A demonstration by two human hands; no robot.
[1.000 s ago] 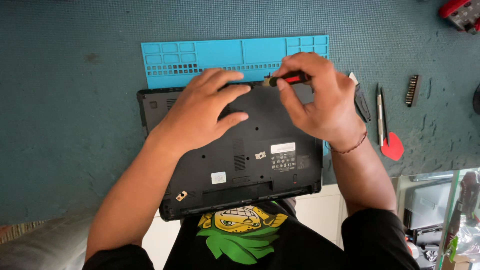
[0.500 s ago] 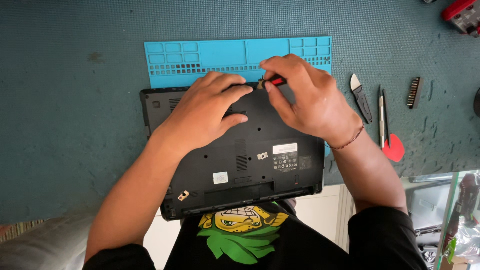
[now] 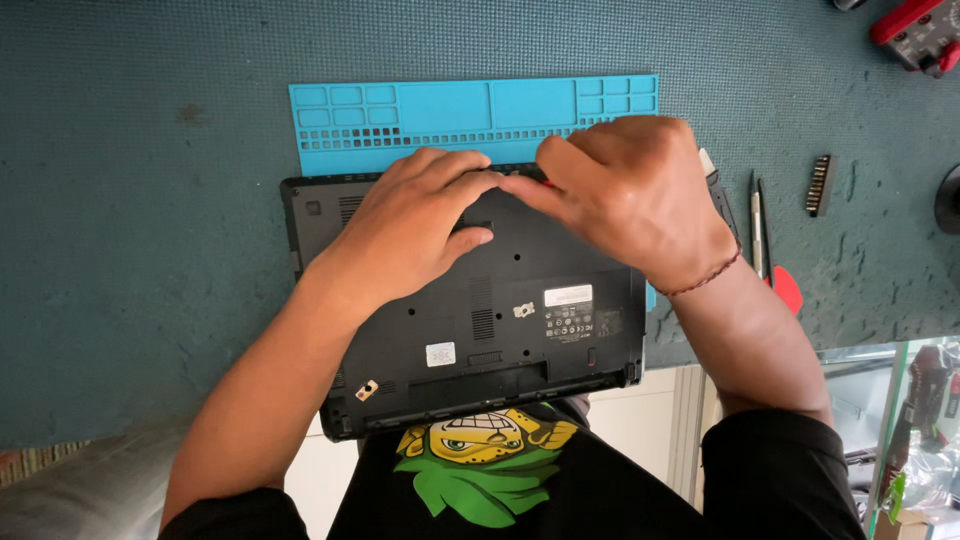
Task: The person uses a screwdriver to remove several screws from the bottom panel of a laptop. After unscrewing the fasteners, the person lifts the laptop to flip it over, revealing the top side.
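Teal textured mat covers the work surface, seen from above; the near edge of the bench shows at the bottom, with a glass-fronted case at lower right. A blue silicone repair mat with small compartments lies at the far side, partly under the laptop. The black laptop sits upside down, base up, centred just in front of the person, near edge hanging slightly over the bench.

Left hand rests flat on the base, fingers spread loosely, holding nothing, pressing near the far edge. Right hand is curled narrow over the far edge; a sliver of red at the fingertips looks like a screwdriver, mostly hidden, so the grip is likely but not fully clear.

Step in hand, judged: working a screw along the laptop's far edge. The next move calls for keeping the tip seated and the base steady under the left palm.

To the right: tweezers, a red pick, a bit holder, a red tool in the corner.
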